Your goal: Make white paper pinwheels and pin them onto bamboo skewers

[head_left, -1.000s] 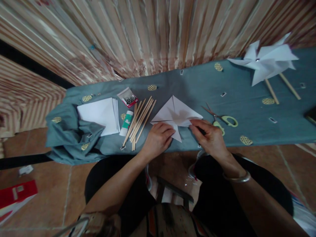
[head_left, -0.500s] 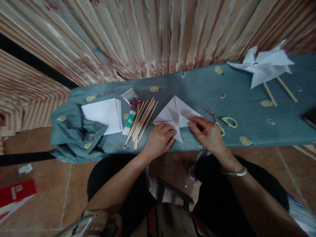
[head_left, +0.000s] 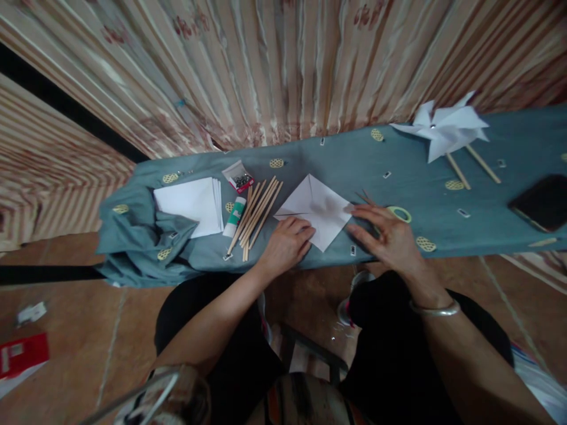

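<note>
A square of white paper (head_left: 321, 212) lies flat on the cloth in front of me, turned corner-up. Slits run inward from its top and left corners. My left hand (head_left: 289, 242) holds down its lower left side with bent fingers. At the right corner, the fingertips of my right hand (head_left: 390, 236) touch or nearly touch the edge, thumb and fingers apart. Partly hidden behind that hand are scissors with light green handles (head_left: 400, 213). Wooden sticks (head_left: 261, 215) lie left of the paper, beside a glue stick (head_left: 234, 217).
A small open box of metal pins (head_left: 239, 179) sits above the glue stick. Farther left is a stack of white paper (head_left: 190, 206). Paper pinwheels on sticks (head_left: 445, 130) lie at the back right, with a dark object (head_left: 543, 203) near the right end. A pleated curtain (head_left: 287, 77) hangs behind.
The paper's right-hand flap, lifted and pinched by my right hand before, now lies flat. My right hand has loosened and moved slightly right. My left hand stays on the paper. The view has shifted somewhat.
</note>
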`<state>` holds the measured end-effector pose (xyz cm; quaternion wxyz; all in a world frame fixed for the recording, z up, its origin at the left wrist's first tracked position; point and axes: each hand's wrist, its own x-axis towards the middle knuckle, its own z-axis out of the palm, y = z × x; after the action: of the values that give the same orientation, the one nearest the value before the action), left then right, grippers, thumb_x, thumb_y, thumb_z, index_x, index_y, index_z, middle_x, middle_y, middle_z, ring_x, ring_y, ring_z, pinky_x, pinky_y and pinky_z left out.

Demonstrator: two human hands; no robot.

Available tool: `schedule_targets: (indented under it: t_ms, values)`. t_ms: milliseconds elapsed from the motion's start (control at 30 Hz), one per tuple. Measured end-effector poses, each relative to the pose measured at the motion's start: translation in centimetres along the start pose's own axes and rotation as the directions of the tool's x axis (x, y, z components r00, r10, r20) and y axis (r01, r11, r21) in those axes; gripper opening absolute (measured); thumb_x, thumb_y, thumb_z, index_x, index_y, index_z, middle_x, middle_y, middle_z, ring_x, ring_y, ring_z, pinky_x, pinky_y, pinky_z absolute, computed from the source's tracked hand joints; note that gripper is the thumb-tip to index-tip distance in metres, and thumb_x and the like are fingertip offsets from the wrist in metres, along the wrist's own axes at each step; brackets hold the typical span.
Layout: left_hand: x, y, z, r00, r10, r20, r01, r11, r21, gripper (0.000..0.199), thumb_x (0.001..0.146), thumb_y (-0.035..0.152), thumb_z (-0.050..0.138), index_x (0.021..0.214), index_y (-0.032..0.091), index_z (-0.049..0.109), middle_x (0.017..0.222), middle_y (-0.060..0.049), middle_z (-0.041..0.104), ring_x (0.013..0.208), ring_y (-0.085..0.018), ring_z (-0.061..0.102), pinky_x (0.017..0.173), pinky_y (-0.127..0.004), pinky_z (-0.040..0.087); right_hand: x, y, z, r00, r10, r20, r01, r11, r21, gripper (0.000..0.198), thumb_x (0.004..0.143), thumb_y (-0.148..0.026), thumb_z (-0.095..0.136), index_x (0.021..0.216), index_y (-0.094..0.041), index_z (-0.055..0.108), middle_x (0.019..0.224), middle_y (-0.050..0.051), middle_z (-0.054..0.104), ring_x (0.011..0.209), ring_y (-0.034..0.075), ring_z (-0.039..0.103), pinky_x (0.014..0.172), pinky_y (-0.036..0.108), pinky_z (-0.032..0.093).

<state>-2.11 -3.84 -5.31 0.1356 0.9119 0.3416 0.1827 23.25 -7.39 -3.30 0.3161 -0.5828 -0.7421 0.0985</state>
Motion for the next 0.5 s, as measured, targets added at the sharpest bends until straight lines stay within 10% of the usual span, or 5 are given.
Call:
schedule_targets:
  t_ms: [500]
  values:
    - [0.3,0.0,0.5,0.994,0.067,-0.086,-0.064,0.997,0.037,0.024,0.097,0.021,0.050,0.111,0.014,0.069,0.106,-0.010,0.070,0.102,-0.023,0.059,0.093,-0.039,0.050,-1.7,4.5,-2.6,0.957,0.290,0.009,-0.260,0.869,-0.420,0.034,0.089,-0.043,0.059,0.107,-0.018,0.071,0.087,0.016,0.073,0.077,0.034,0.068,0.071,0.047,0.050]
